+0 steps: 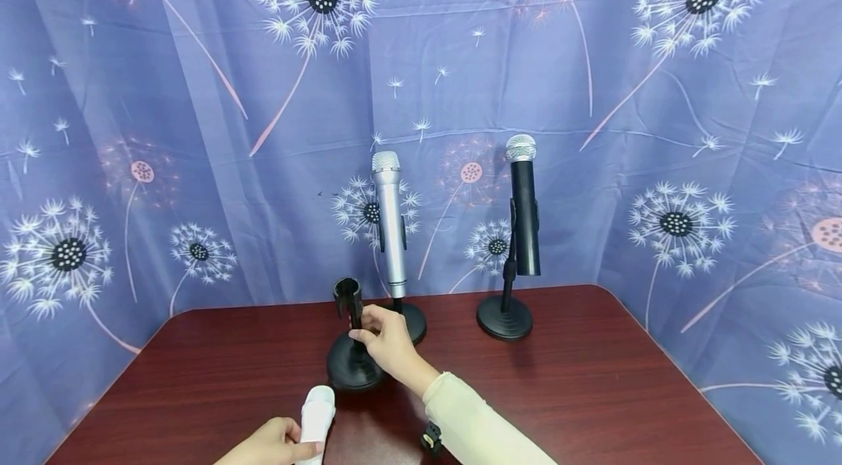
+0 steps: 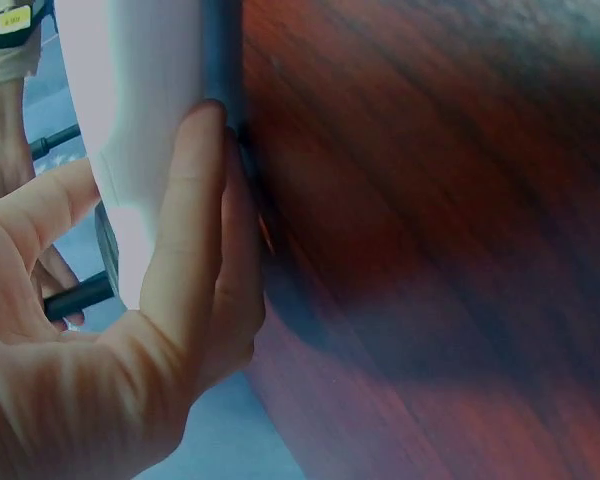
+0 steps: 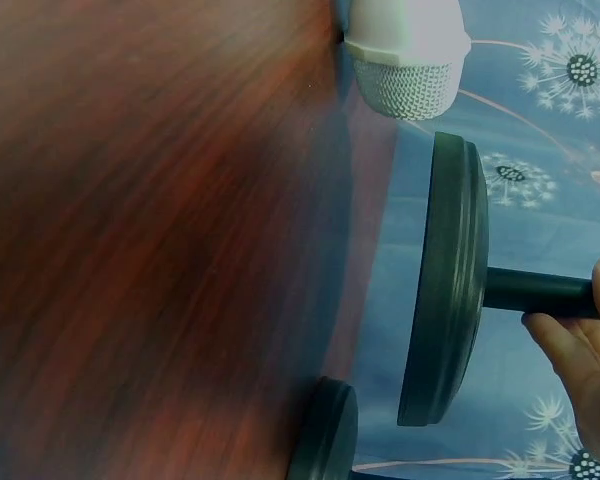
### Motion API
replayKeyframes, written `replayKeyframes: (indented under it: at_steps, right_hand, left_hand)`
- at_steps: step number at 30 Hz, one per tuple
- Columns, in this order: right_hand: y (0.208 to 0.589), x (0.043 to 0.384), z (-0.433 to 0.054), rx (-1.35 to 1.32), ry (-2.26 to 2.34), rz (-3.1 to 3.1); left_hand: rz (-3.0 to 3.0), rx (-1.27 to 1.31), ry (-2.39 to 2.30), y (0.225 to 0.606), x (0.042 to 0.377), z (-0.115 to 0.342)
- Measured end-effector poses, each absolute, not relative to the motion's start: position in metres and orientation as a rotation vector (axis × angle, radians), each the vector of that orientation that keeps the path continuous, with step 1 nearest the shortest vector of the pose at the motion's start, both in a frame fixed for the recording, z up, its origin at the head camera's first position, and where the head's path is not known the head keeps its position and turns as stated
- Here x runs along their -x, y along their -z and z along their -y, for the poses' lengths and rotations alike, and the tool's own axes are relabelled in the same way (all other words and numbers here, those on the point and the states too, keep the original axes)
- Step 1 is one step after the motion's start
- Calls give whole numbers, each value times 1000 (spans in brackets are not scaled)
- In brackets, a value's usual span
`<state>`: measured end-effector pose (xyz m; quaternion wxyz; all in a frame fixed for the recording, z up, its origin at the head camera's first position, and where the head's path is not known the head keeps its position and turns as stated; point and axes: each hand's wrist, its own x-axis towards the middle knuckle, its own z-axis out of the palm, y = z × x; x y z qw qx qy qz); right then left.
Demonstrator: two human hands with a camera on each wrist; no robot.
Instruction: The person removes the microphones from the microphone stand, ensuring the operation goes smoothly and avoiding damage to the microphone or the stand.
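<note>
My left hand [image 1: 272, 443] grips a white microphone [image 1: 318, 414] between thumb and fingers, near the table's front edge. In the left wrist view, the microphone's pale body [image 2: 130, 100] runs up past the fingers [image 2: 185, 210]; its lower end is hidden. My right hand [image 1: 391, 344] pinches the stem of a black microphone stand [image 1: 353, 366], whose clip at the top holds nothing. Seen from the right wrist, the stand's round base [image 3: 445, 280] appears raised off the tabletop, and the white microphone's mesh head [image 3: 408, 90] is close by, apart from it.
Behind the right hand, a silver microphone [image 1: 391, 231] sits in another stand. Farther right, a black microphone with a silver head [image 1: 524, 209] leans in a third stand [image 1: 504, 317]. The dark red wooden table [image 1: 592, 377] backs onto a blue dandelion-print curtain [image 1: 460, 70].
</note>
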<state>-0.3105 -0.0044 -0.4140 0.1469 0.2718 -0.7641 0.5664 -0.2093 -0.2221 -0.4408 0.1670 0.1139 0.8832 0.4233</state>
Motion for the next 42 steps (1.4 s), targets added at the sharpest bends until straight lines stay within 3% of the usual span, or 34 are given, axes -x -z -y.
replayKeyframes:
  at_steps: [19,42]
  right_hand:
    - [428,336,39,-745,-1635,2241]
    - [437,340,48,-666,-1652,2319]
  left_hand:
    - [-2458,-294,-1214,440,209,221]
    - [-2411,-353,-1286,442,212,225]
